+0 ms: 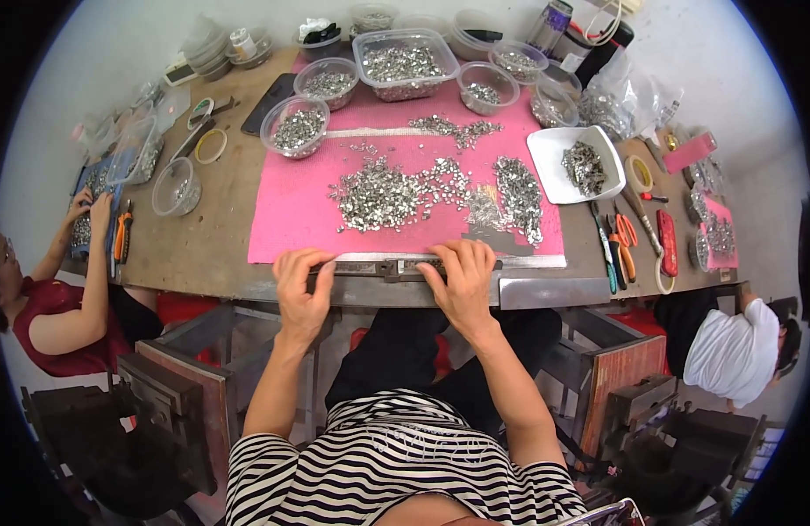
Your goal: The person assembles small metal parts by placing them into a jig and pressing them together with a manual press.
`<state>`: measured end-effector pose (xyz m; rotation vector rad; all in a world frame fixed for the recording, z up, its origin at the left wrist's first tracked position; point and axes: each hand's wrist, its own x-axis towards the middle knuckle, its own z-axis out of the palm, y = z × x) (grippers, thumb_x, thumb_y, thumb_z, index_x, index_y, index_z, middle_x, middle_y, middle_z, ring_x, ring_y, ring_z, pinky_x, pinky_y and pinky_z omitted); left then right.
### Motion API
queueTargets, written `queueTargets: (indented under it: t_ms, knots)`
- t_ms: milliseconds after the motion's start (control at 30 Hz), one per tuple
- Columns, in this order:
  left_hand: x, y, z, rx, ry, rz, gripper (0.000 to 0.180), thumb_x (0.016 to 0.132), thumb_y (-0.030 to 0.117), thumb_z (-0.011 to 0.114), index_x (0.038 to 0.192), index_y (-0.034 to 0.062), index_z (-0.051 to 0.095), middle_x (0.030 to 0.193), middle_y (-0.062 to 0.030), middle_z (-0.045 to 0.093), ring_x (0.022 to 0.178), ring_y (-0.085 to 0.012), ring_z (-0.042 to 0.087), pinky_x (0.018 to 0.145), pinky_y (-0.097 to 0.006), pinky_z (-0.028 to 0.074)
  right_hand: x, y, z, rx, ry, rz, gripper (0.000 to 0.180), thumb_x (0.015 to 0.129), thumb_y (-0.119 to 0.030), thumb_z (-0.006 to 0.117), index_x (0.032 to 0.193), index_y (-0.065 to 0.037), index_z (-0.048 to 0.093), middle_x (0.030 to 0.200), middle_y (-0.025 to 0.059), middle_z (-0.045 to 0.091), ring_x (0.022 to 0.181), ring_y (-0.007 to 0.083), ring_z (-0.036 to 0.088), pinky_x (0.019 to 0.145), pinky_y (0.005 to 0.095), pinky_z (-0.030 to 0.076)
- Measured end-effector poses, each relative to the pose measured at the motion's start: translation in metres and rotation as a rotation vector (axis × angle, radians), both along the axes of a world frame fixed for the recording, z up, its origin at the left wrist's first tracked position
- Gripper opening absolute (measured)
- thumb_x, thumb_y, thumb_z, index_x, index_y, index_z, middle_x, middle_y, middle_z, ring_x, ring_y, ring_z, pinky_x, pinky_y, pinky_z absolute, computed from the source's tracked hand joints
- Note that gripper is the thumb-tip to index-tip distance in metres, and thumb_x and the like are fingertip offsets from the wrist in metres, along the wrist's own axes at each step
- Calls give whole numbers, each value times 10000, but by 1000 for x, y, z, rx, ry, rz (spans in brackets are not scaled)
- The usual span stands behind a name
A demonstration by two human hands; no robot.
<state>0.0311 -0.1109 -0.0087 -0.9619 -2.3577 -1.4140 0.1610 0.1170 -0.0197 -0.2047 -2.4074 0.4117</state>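
Looking down from the head camera, I see my left hand (302, 285) and right hand (462, 279) both laid over a long, narrow metal strip (389, 267) that lies along the near edge of the pink mat (286, 215), at the front edge of the bench (203, 237). The fingers of each hand are curled down onto the strip and pressing it rather than closed around it, one hand toward each end. I judge the strip stiff and fairly heavy for its width, probably smooth and a bit slippery, so it is best held near both ends with fingers over the top and thumbs at the near edge. Beyond the strip, spread across the mat, lies a heap of small silvery metal pieces (422, 193); these look light, loose and easy to scatter. At the mat's far edge stand clear plastic tubs (405, 63) of the same pieces; right of the mat sits a white tray (545, 153).
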Motion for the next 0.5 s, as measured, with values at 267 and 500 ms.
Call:
queueTargets:
  t_ms: [267,500]
  knots:
    - [-11,-32,-3,-365,258,100,347,774,215,836,1101,142,747,1247,-113,581,1161,-320,516,1064,-493,309,42,44,-1,-274,148,-190,217,907,-118,738,1098,-35,678,1019,111,634,950,274,609,916,404,428]
    - [9,-25,44,-77,-77,-192,463,782,39,837,1208,86,660,1040,-117,632,892,-280,636,786,-360,519,52,50,-6,-429,161,-255,169,944,-64,689,1107,-21,677,912,89,620,793,227,605,807,349,448]
